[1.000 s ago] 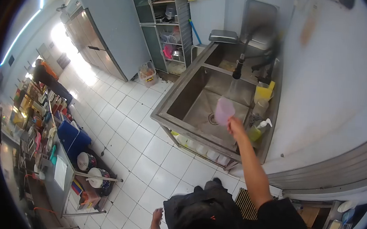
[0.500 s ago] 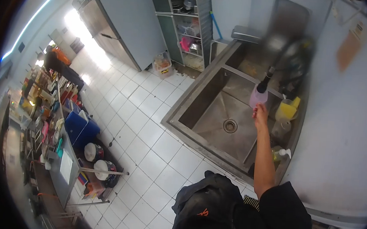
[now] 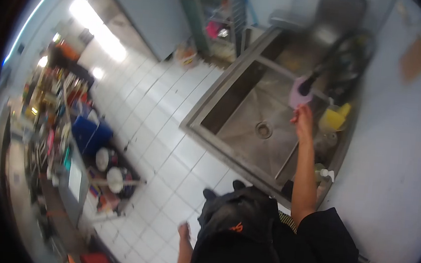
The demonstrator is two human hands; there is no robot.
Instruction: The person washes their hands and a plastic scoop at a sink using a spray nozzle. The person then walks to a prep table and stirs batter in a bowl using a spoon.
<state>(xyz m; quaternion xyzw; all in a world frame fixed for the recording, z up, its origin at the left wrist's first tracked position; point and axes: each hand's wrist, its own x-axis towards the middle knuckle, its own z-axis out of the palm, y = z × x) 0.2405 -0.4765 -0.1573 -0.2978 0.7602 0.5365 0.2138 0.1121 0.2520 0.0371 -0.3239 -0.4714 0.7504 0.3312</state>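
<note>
My right hand (image 3: 303,120) reaches over the steel sink (image 3: 211,124), fingers closed on the near side of a pink plastic container (image 3: 300,93). A black spray nozzle (image 3: 307,84) points down at the container's top; whether water runs I cannot make out. Beside that hand, on the sink's right ledge, a yellow jug (image 3: 334,117) stands. My left hand (image 3: 184,231) hangs low beside my dark apron (image 3: 236,212), over the tiled floor. It is blurred, and I see nothing clearly in it.
A pump bottle (image 3: 324,175) stands near the sink's front right corner. At the left is a cluttered worktable (image 3: 75,180) with tubs (image 3: 117,179) and a blue box (image 3: 91,134) beside it. Shelves (image 3: 219,21) hold kitchenware at the back. A person (image 3: 60,60) stands far left.
My left hand has come into view at the bottom. My right hand and the pink container sit slightly higher in the picture, while the whole view has shifted and blurred.
</note>
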